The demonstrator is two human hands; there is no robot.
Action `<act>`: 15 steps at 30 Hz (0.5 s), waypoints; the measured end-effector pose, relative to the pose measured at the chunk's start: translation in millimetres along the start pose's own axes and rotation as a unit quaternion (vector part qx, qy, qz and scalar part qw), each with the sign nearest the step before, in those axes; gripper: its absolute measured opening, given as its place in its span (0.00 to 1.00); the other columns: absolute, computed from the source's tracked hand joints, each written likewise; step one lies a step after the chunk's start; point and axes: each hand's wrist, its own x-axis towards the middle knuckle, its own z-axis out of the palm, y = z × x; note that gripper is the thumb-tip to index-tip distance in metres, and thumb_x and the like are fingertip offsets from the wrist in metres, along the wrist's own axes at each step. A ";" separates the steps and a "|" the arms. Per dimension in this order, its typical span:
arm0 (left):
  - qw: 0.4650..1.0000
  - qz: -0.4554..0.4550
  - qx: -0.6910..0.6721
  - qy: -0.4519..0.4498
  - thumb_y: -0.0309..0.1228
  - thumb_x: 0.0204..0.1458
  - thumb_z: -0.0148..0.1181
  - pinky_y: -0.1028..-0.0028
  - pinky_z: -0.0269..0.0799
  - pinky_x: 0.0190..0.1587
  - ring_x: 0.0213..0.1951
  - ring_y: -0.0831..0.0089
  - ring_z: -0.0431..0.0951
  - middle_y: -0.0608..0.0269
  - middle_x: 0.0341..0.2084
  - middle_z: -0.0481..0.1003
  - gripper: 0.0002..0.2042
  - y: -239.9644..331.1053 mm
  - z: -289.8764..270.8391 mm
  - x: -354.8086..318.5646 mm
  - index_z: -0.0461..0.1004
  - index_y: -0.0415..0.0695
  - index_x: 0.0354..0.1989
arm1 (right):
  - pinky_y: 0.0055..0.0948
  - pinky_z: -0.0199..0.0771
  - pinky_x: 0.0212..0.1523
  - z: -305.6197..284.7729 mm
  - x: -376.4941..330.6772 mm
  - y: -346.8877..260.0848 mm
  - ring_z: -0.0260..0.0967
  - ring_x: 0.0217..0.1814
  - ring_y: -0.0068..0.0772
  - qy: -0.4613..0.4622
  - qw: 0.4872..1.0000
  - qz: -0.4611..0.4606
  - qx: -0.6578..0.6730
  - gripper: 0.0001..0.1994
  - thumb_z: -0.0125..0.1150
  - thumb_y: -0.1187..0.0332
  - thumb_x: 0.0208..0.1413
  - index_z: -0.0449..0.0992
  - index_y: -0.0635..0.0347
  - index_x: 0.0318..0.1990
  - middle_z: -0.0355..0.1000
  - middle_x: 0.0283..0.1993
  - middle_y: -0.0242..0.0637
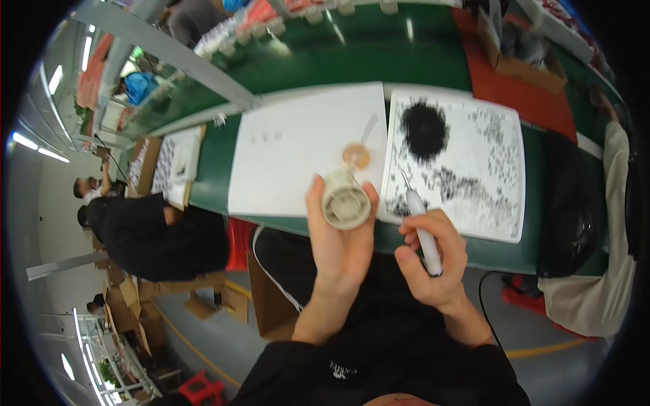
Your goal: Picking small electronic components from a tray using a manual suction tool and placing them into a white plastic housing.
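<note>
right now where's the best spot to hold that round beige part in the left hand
By its curved side wall, as the left hand does now: the fingers come up from below and wrap the rim of the round beige part. That leaves its slotted round face open toward the white pen-shaped tool in the right hand. Gripping across the face would probably cover it.

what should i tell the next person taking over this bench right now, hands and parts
Left hand: holds a round beige plastic part upright, open end facing the camera.
Right hand: grips a white pen-like tool, its thin tip pointing at the white tray.
The tray holds a heap of small black pieces and scattered ones around it.
A white sheet lies left of the tray, with a small orange disc at its edge.
No black piece shows on the tool tip; whether any sits in the part cannot be told.
</note>
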 end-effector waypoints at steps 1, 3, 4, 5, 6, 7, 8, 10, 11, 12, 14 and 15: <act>1.000 0.005 0.001 -0.020 0.45 0.64 0.48 0.66 0.73 0.51 0.44 0.69 0.74 0.60 0.39 0.73 0.17 -3.3 -3.6 -1.2 0.70 0.43 0.45 | 0.23 0.66 0.34 1.2 -1.7 2.3 0.64 0.32 0.26 0.022 1.000 -0.009 -0.004 0.12 0.54 0.78 0.53 0.73 0.69 0.45 0.71 0.38 0.42; 0.995 -0.071 0.039 -0.062 0.45 0.65 0.47 0.64 0.71 0.53 0.47 0.67 0.73 0.57 0.43 0.72 0.17 -6.9 -6.7 -3.6 0.69 0.42 0.47 | 0.23 0.66 0.36 2.3 -3.8 5.8 0.63 0.35 0.26 0.066 0.998 -0.022 -0.011 0.12 0.56 0.79 0.51 0.72 0.67 0.44 0.69 0.41 0.43; 0.994 -0.068 0.041 -0.076 0.45 0.65 0.47 0.64 0.71 0.53 0.47 0.67 0.73 0.57 0.43 0.72 0.17 -7.6 -4.8 -6.6 0.69 0.42 0.47 | 0.23 0.66 0.36 1.0 -4.5 5.5 0.63 0.35 0.26 0.071 0.997 -0.036 -0.013 0.12 0.56 0.79 0.51 0.72 0.67 0.44 0.69 0.41 0.43; 0.991 -0.075 0.041 -0.101 0.44 0.65 0.47 0.63 0.71 0.54 0.48 0.66 0.73 0.56 0.44 0.72 0.17 -8.4 -1.9 -9.0 0.68 0.42 0.48 | 0.23 0.66 0.37 -1.0 -5.4 6.1 0.63 0.36 0.26 0.074 0.996 -0.038 -0.015 0.12 0.56 0.79 0.50 0.72 0.67 0.44 0.68 0.42 0.43; 0.989 -0.083 0.041 -0.119 0.43 0.65 0.46 0.62 0.70 0.55 0.48 0.64 0.73 0.55 0.45 0.71 0.16 -10.1 0.0 -10.2 0.67 0.42 0.49 | 0.23 0.65 0.37 -3.7 -5.5 8.1 0.62 0.36 0.26 0.074 0.997 -0.034 -0.014 0.13 0.56 0.79 0.50 0.72 0.66 0.44 0.67 0.43 0.43; 0.986 -0.091 0.040 -0.135 0.42 0.65 0.46 0.61 0.70 0.56 0.49 0.63 0.73 0.54 0.45 0.71 0.16 -11.9 1.1 -11.1 0.66 0.41 0.49 | 0.23 0.65 0.37 -6.4 -5.3 9.0 0.62 0.37 0.26 0.073 0.997 -0.029 -0.013 0.13 0.57 0.80 0.49 0.71 0.65 0.45 0.66 0.44 0.43; 0.985 -0.090 0.040 -0.139 0.42 0.65 0.46 0.61 0.70 0.56 0.49 0.63 0.73 0.54 0.45 0.71 0.16 -13.7 0.9 -11.6 0.66 0.41 0.49 | 0.23 0.65 0.37 -8.8 -4.9 8.9 0.62 0.37 0.26 0.074 0.997 -0.033 -0.014 0.13 0.57 0.80 0.49 0.71 0.65 0.45 0.66 0.44 0.43; 0.985 -0.079 0.072 -0.136 0.41 0.65 0.46 0.59 0.68 0.58 0.50 0.60 0.73 0.53 0.46 0.70 0.16 -17.5 -1.8 -11.3 0.64 0.41 0.52 | 0.23 0.65 0.36 -13.0 -4.4 8.8 0.61 0.36 0.26 0.070 0.997 -0.023 -0.038 0.14 0.58 0.80 0.48 0.71 0.65 0.44 0.64 0.44 0.42; 0.984 -0.073 0.088 -0.134 0.40 0.65 0.46 0.58 0.67 0.59 0.51 0.59 0.73 0.53 0.47 0.70 0.16 -19.2 -2.0 -11.2 0.63 0.40 0.53 | 0.23 0.65 0.36 -15.0 -4.0 8.9 0.61 0.36 0.26 0.069 0.996 -0.017 -0.051 0.15 0.59 0.80 0.47 0.71 0.65 0.44 0.63 0.44 0.41; 0.984 -0.073 0.087 -0.136 0.40 0.65 0.46 0.58 0.67 0.59 0.51 0.59 0.73 0.53 0.47 0.70 0.16 -20.8 -1.6 -11.6 0.63 0.40 0.53 | 0.23 0.65 0.36 -17.3 -4.2 9.8 0.61 0.36 0.26 0.069 0.996 -0.018 -0.051 0.15 0.59 0.80 0.47 0.71 0.65 0.44 0.63 0.44 0.41; 0.980 -0.068 0.105 -0.155 0.38 0.64 0.47 0.58 0.68 0.59 0.52 0.59 0.73 0.53 0.47 0.70 0.16 -24.0 -0.8 -12.2 0.62 0.40 0.54 | 0.23 0.64 0.35 -22.1 -5.0 12.5 0.61 0.35 0.25 0.059 0.997 -0.007 -0.052 0.18 0.61 0.80 0.45 0.71 0.65 0.47 0.62 0.44 0.40; 0.977 -0.065 0.115 -0.165 0.37 0.64 0.47 0.58 0.68 0.59 0.52 0.59 0.73 0.53 0.48 0.70 0.16 -25.0 -0.5 -12.5 0.61 0.40 0.54 | 0.22 0.64 0.35 -23.5 -4.8 13.5 0.61 0.35 0.25 0.054 0.997 -0.001 -0.052 0.19 0.62 0.80 0.45 0.72 0.65 0.48 0.61 0.44 0.39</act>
